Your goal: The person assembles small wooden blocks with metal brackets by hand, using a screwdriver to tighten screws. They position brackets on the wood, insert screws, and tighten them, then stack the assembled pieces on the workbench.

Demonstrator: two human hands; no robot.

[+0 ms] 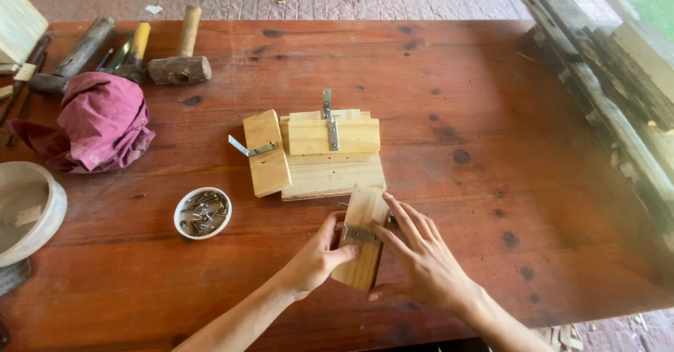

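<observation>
Two bare forearms w/ no sleeves in view. Left hand [314,261] & right hand [421,257]: slim, long fingers, short plain nails, no rings, watch, gloves or bands.

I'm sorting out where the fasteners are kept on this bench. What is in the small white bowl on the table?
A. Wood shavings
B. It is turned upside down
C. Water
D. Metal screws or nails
D: the small white bowl sits upright to the left of the left hand and holds a heap of thin grey metal screws or nails.
</observation>
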